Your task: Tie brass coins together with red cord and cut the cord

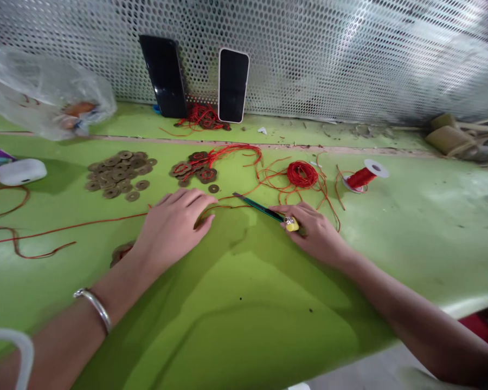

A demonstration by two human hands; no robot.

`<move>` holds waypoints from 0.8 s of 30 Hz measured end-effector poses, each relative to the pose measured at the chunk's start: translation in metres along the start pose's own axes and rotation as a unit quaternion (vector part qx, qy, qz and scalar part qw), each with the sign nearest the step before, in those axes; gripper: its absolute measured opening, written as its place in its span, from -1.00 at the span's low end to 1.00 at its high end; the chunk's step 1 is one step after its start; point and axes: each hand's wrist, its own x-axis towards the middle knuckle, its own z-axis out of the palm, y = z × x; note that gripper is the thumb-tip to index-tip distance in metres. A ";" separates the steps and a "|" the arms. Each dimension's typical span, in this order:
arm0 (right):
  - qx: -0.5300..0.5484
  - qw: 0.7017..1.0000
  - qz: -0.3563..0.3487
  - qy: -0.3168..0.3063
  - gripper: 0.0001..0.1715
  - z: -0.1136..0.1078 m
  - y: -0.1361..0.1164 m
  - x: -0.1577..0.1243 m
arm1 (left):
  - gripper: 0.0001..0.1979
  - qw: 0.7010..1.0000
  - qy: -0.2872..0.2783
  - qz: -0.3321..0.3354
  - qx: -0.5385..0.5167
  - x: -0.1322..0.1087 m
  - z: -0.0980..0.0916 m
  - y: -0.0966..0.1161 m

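Observation:
My left hand (177,225) lies over a red cord (101,221) on the green table, its fingers stretched out and the thumb apart. Partly hidden by my left forearm are a few brown disc-shaped coins (120,254) with red cord. My right hand (315,230) is closed around a yellow lighter (291,223), whose metal top points left. Against its fingertips lies a slim dark-and-green tool (260,207) with a grey tip, like a craft knife. Past my left hand are coins tied with red cord (195,168) and a loose holed coin (213,188).
A heap of holed coins (120,172) is at the left. A red cord coil (302,174) and a thread spool (364,176) sit at the right. Two phones (162,76) lean on the perforated metal panel (309,59). A plastic bag (44,92) and white case (21,171) are far left.

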 end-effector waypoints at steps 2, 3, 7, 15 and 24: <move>0.000 1.000 -0.002 -0.004 -0.73 -0.001 0.000 0.001 | -0.74 1.000 0.000 0.019 -0.008 0.001 0.001 0.002; -0.001 1.000 -0.004 -0.005 -0.73 -0.002 0.000 0.001 | -0.73 1.000 -0.003 0.025 -0.013 0.001 0.001 0.003; -0.013 1.000 -0.006 -0.004 -0.66 -0.006 -0.002 0.002 | -0.66 0.999 -0.023 0.033 -0.034 0.004 0.003 0.005; -0.020 1.000 -0.003 -0.016 -0.68 -0.019 -0.010 -0.002 | -0.63 0.998 -0.031 0.033 -0.044 0.006 0.006 0.006; -0.014 1.000 0.003 -0.028 -0.73 -0.025 -0.018 -0.007 | -0.63 0.997 -0.028 0.057 -0.041 0.005 0.009 0.005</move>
